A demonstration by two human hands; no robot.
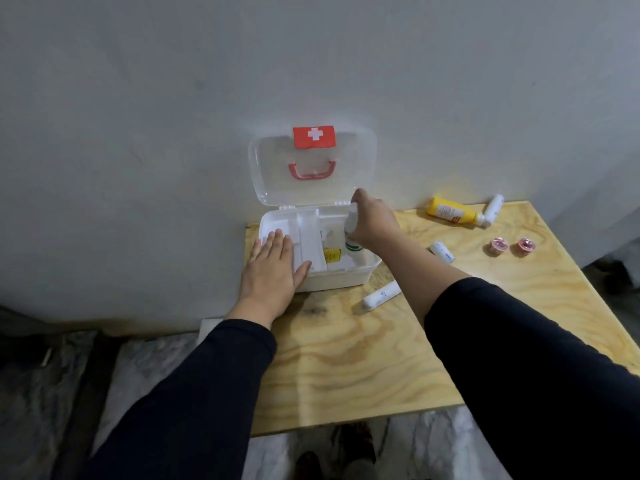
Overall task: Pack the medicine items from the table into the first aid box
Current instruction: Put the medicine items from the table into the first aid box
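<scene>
The white first aid box (349,273) stands open at the table's far left, its clear lid (270,168) leaning on the wall. My left hand (273,268) lies flat with spread fingers on the box's left tray. My right hand (372,221) grips a white bottle with a green band (352,233) upright over the box's right compartment, where a yellow packet (332,255) lies. On the table lie a yellow bottle (450,211), three white bandage rolls (381,296) (442,251) (493,208) and two pink tape rolls (498,245) (525,246).
The wooden table (363,368) stands against a grey wall. Its front edge is near my body, with marble floor and my feet below. Bare wood fills the near half of the tabletop.
</scene>
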